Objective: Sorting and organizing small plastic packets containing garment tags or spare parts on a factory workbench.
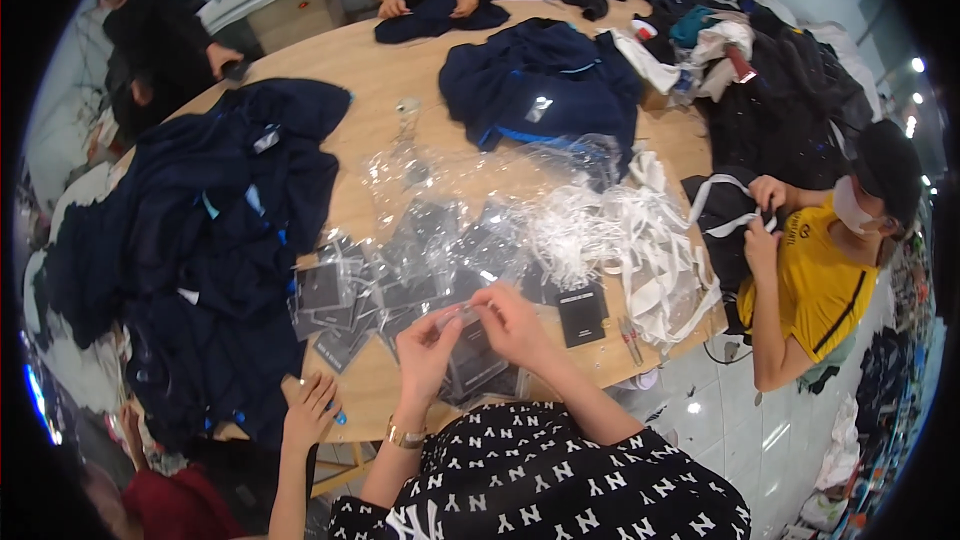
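Note:
My left hand (425,348) and my right hand (512,322) meet above the near part of the table, fingertips pinched close together. Between them is what looks like the upper edge of a clear plastic sleeve (476,352) with a dark card inside; the fingers partly hide it. Around and under my hands lie several more clear sleeves with dark cards (325,286), loosely overlapping. To the right of my right hand, a black card tag (582,316) lies flat beside a heap of white strings (572,240).
Navy garments pile up at left (225,230) and far centre (540,85). White straps (655,280) and small metal snips (631,340) lie at right. Another person's hand (312,408) rests on the near left table edge (370,430). Co-workers handle cloth at the far side and right.

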Available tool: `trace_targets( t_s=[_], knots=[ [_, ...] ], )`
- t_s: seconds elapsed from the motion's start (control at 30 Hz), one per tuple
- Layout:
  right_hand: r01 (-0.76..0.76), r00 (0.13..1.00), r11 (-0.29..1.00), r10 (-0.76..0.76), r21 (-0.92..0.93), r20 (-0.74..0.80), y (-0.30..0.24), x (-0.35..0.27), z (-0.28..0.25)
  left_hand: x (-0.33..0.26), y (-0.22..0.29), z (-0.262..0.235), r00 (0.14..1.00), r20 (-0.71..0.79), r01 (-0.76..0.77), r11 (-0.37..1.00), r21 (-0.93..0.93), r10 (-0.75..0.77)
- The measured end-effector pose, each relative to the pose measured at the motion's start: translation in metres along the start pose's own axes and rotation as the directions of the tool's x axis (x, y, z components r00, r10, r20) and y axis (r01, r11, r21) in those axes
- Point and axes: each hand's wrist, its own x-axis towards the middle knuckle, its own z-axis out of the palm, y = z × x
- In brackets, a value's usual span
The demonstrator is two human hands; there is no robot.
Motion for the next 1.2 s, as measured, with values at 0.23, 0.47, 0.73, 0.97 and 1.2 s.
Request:
trace_targets(
  t_s=[0.23, 0.47, 0.73, 0.97, 1.2],
  knots=[
    [-0.131, 0.990, 0.991, 0.129, 0.035, 0.057, -0.004, -0.002, 0.000, -0.001, -0.003, 0.001, 1.000, 0.016, -0.020, 1.000, -0.014, 0.020],
    [-0.068, 0.997, 0.994, 0.071, -0.080, 0.035, -0.004, -0.002, 0.004, -0.003, -0.001, 0.004, 0.998, -0.026, -0.061, 0.998, 0.007, 0.062],
    [-0.008, 0.999, 0.926, 0.022, -0.376, 0.034, -0.003, -0.007, 0.002, -0.002, -0.004, 0.010, 0.984, 0.022, -0.176, 0.953, 0.247, 0.176],
    [0.034, 0.995, 0.978, -0.014, -0.204, 0.097, 0.002, -0.006, 0.005, -0.003, -0.006, 0.004, 0.980, -0.060, -0.179, 0.968, 0.177, 0.192],
    [-0.166, 0.977, 0.974, 0.142, 0.155, 0.158, 0.005, 0.002, -0.014, 0.004, -0.003, 0.002, 0.982, 0.083, -0.184, 0.960, 0.213, 0.170]
  ],
)
